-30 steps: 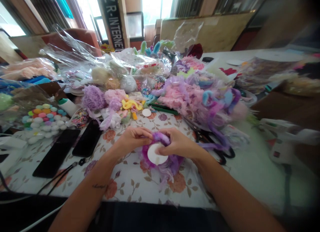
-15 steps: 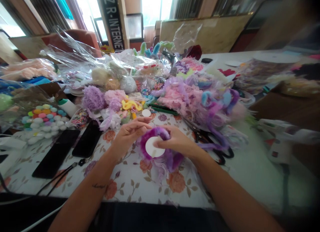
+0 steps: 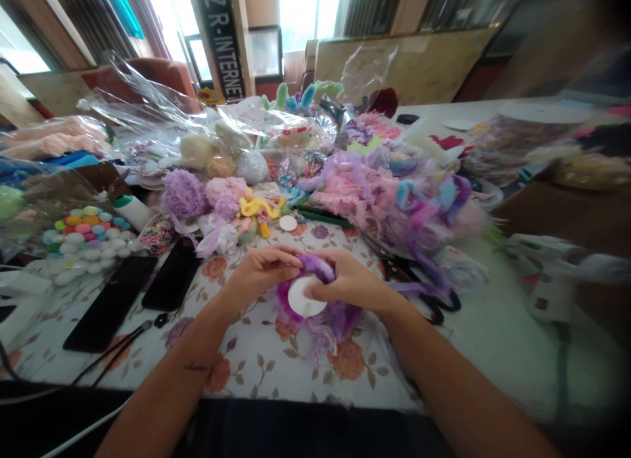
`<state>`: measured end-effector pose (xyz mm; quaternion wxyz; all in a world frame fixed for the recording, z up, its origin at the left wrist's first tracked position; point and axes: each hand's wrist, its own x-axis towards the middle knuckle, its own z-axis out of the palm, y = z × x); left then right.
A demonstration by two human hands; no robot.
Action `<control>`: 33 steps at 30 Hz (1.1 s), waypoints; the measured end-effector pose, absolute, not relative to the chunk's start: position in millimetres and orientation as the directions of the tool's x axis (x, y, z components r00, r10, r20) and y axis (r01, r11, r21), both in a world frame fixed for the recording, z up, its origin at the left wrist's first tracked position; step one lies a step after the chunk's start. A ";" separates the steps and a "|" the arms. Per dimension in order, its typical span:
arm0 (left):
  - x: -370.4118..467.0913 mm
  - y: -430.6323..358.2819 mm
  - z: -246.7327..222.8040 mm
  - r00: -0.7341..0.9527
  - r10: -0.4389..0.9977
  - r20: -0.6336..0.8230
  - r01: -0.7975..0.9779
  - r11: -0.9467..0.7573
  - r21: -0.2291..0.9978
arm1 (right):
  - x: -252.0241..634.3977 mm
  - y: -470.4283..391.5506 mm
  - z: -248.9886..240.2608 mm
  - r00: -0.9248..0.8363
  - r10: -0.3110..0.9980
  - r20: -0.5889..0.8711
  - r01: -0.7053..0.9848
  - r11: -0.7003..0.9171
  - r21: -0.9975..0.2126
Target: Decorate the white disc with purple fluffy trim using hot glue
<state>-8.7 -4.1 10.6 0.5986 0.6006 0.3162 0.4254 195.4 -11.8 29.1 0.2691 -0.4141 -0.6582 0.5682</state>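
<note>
A fuzzy purple and magenta ring [image 3: 288, 305] with a white disc [image 3: 303, 300] at its middle is held over the flowered cloth. My right hand [image 3: 350, 282] grips its right side, the thumb pressed on the disc. At the ring's upper left, my left hand [image 3: 261, 271] pinches the purple fuzzy strip [image 3: 318, 266] between thumb and fingers. Pale lilac threads [image 3: 323, 336] hang below the ring. Another white disc [image 3: 288, 223] lies on the cloth beyond my hands.
Two black phones [image 3: 111, 303] and cables lie at the left. Scissors [image 3: 428, 294] rest right of my hands, and a glue gun [image 3: 552, 267] stands farther right. Green pliers-like handles [image 3: 323, 215], yarn, pompoms [image 3: 89, 231] and plastic bags are piled behind.
My left hand has moved slightly down and right, and its fingers have closed on the purple strip. The white disc has tilted a little within the ring.
</note>
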 end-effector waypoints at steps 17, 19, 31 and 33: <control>-6.7 -6.9 7.9 0.477 0.879 0.010 -0.181 0.087 0.980 | 196.0 -15.5 33.1 -0.501 0.857 -0.118 0.305 0.048 -0.951; -5.8 -7.9 8.7 0.453 0.891 0.008 -0.189 0.087 0.978 | 196.5 -14.3 32.6 -0.507 0.854 -0.118 0.277 0.032 -0.960; -16.7 -4.2 11.3 0.487 0.873 0.032 -0.077 0.006 0.997 | 199.6 -9.9 28.4 -0.483 0.864 -0.144 0.192 -0.056 -0.980; -18.6 -3.9 12.2 0.500 0.865 0.039 -0.075 -0.002 0.997 | 199.2 -9.8 27.4 -0.480 0.864 -0.151 0.170 -0.077 -0.982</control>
